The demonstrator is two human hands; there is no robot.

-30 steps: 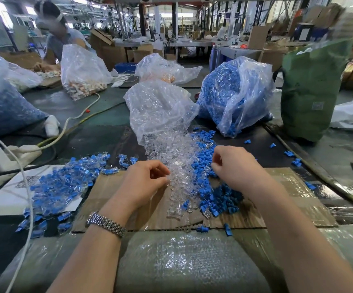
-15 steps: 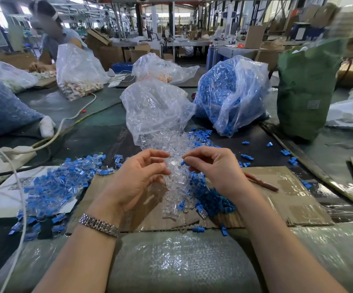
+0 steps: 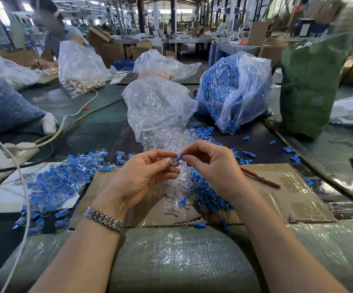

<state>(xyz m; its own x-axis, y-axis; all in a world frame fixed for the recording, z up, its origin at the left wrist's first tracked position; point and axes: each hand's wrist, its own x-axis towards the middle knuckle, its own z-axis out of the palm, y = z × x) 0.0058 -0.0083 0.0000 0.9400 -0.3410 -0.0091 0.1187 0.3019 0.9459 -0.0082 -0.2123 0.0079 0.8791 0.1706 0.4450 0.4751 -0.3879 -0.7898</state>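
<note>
My left hand pinches a small clear plastic piece between thumb and fingers. My right hand pinches a small blue plastic piece, and its tip meets the clear piece. Both hands are raised above a flat cardboard sheet. Under them lies a heap of clear pieces with a heap of blue pieces on its right. A pile of joined blue-and-clear pieces lies to the left.
A clear bag of clear pieces and a bag of blue pieces stand behind the heaps. A green sack stands at the right. A red pencil lies on the cardboard. White cables cross the left side. Another person works at far left.
Both hands have risen from the heaps and come together. The right hand picked a blue piece, the left a clear piece, and the two pieces now touch.
</note>
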